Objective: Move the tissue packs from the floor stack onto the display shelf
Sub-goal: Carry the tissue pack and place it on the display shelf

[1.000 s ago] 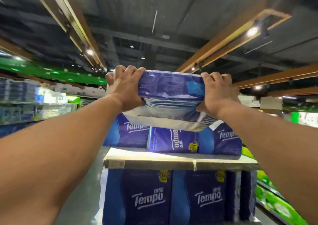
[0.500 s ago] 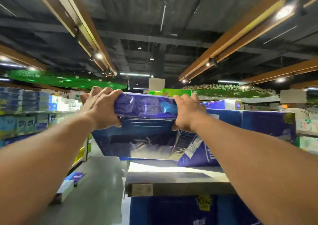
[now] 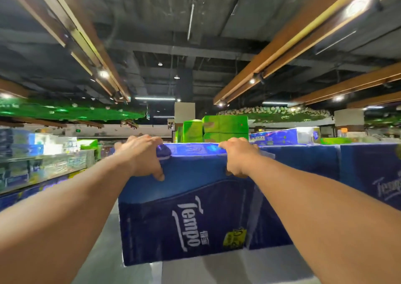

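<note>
Fingers (image 3: 149, 140) of 2 hands — left hand (image 3: 142, 156), right hand (image 3: 237, 158) — grip 1 tissue pack (image 3: 184, 214).

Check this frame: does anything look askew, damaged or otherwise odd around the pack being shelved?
Little stands out. The tissue pack stands on the shelf with its logo turned sideways, gripped at its top edge by the left hand and right hand. No tear or spill shows; the frame is blurred.
</note>
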`<state>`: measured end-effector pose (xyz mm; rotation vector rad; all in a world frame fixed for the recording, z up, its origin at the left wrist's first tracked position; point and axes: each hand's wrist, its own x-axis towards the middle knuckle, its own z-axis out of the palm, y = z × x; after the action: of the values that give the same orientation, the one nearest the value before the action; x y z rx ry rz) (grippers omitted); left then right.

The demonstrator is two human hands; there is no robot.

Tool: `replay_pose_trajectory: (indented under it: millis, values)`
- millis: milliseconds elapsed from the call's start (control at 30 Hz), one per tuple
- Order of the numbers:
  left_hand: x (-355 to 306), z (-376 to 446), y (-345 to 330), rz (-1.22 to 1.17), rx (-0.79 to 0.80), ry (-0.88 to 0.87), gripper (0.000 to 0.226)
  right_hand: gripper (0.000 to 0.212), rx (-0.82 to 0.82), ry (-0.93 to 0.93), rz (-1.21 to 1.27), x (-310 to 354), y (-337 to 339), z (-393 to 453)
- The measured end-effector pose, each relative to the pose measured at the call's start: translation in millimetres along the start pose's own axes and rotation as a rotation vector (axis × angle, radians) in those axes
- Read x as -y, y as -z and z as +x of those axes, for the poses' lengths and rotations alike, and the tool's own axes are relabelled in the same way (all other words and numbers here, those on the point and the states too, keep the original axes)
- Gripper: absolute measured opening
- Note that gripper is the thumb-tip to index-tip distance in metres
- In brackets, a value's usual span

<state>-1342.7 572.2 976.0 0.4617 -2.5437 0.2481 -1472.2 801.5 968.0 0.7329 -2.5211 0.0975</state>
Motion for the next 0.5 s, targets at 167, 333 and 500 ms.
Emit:
replay_pose_trajectory:
  millis: [167,333,500]
  values:
    - [-7.1,36.5,-20.6,0.13,0.071,-0.06,0.098,0.095,-0.034,0.006,-0.071,10.2,-34.7,32.3]
    - [-4.5,60.7,-35.6,0.123,0.137,-0.017,0.129,0.128,0.081,0.061,-0.029,5.1,-34.8,63.9]
    - [0.6,81.1,-45.0,0.148,0.119,-0.034,0.121,0.114,0.126,0.099,0.035,-6.8,-37.2,90.1]
